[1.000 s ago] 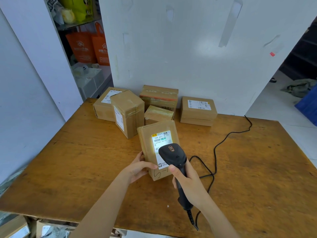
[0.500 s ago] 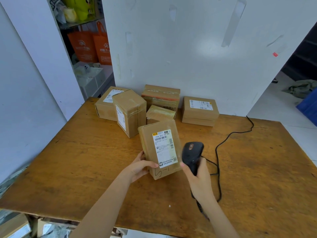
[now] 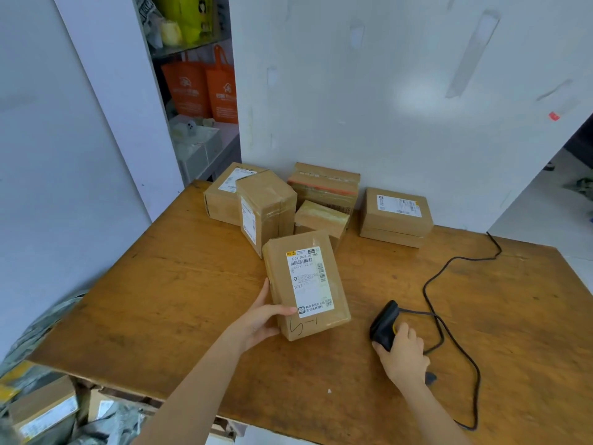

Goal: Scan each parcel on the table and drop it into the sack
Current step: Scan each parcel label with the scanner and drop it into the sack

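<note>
A brown cardboard parcel (image 3: pixel 305 284) with a white shipping label and "5-1" written on it lies near the middle of the wooden table (image 3: pixel 167 309). My left hand (image 3: pixel 261 319) grips its near left edge, thumb on top. My right hand (image 3: pixel 404 354) holds a black barcode scanner (image 3: pixel 383 326) low over the table to the right of the parcel, its head pointing down. Several more taped brown parcels (image 3: pixel 266 210) cluster at the table's back by the wall. At the lower left, below the table edge, a grey sack (image 3: pixel 38 335) shows in part.
The scanner's black cable (image 3: pixel 449 332) loops across the right side of the table to the wall. A white wall backs the table. Boxes (image 3: pixel 45 409) lie on the floor at the lower left. Shelves with orange bags (image 3: pixel 202 88) stand behind.
My right hand has swung the scanner away from the parcel's label, to the right and down to the table. The scan light on the label is gone. My left hand still holds the parcel.
</note>
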Demonstrator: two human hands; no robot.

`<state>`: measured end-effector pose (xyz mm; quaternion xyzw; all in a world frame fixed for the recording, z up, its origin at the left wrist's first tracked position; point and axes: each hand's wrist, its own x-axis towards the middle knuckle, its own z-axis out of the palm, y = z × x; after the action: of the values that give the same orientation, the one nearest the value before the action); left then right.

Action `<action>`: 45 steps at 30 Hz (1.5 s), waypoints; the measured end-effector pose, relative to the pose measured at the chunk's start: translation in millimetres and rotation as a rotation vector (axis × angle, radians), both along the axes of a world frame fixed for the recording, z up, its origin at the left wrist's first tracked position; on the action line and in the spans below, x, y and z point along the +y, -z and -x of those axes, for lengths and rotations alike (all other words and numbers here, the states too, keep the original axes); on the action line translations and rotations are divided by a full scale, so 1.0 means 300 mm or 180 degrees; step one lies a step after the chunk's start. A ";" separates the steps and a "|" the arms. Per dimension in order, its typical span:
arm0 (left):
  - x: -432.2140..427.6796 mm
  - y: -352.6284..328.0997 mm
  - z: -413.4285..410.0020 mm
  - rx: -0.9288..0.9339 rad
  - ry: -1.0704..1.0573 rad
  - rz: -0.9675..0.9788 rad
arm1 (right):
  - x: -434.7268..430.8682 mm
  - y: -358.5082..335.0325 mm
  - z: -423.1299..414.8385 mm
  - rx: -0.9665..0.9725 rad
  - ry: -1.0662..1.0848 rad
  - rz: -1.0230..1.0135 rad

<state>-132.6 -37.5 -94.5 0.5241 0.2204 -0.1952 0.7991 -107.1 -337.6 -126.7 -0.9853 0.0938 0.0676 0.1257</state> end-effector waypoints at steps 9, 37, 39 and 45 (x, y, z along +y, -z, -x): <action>-0.023 -0.023 0.016 0.0047 -0.0108 0.0019 | 0.063 -0.130 -0.028 -0.1254 -0.0337 -0.1385; -0.112 -0.242 0.312 0.1000 -0.2028 -0.1143 | 0.483 -0.216 0.006 -0.0026 -0.2627 -0.2769; -0.029 -0.253 0.412 0.0992 -0.2345 -0.1234 | 0.601 -0.229 0.080 0.0100 -0.2886 -0.2797; 0.281 -0.273 0.736 0.0871 -0.3212 -0.1471 | 0.998 -0.255 0.342 0.0360 -0.3559 -0.2870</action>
<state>-353.2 46.9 -12.7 0.4851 0.5818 0.1978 0.6222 -209.7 -38.3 -50.2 -0.7331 -0.4554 0.2050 0.4618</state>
